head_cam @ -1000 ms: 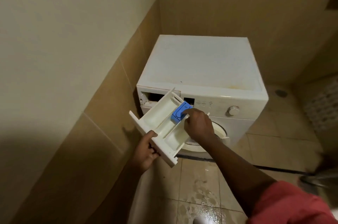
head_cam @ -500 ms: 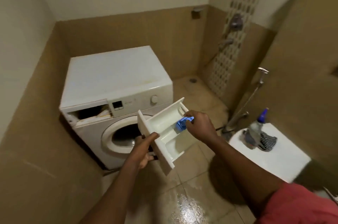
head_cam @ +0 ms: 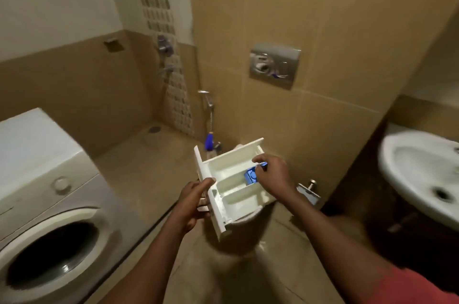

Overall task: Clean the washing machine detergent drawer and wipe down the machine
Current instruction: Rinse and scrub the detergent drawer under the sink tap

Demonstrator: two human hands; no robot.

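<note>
At the far left the washing machine (head_cam: 44, 179) is now seen only in part, its dial (head_cam: 60, 184) and round door (head_cam: 54, 254) in view while the empty drawer slot, visible half a second ago, has been lost past the frame edge; the view has been swung to the right, away from the appliance. Right of the machine, the left hand (head_cam: 196, 200) is clamped on the front panel of the detergent drawer (head_cam: 233, 189), thumb laid over the top edge and fingers curled behind it, as it was a second ago. The drawer, then held just in front of the machine, has been carried well clear of it and is held in the air above the white toilet (head_cam: 246, 219), with a blue-topped spray bottle (head_cam: 209, 141) standing behind it. Inside the drawer the blue insert (head_cam: 252, 177) is still seated in its compartment, and the right hand (head_cam: 273, 174) is curled over it, fingertips pinched on its far edge; whether it has been loosened cannot be told. Further right the sink (head_cam: 422, 174) has come into view. It is judged that removal is finished and the drawer is being taken toward water for rinsing, while wiping of the machine has not been started.
</note>
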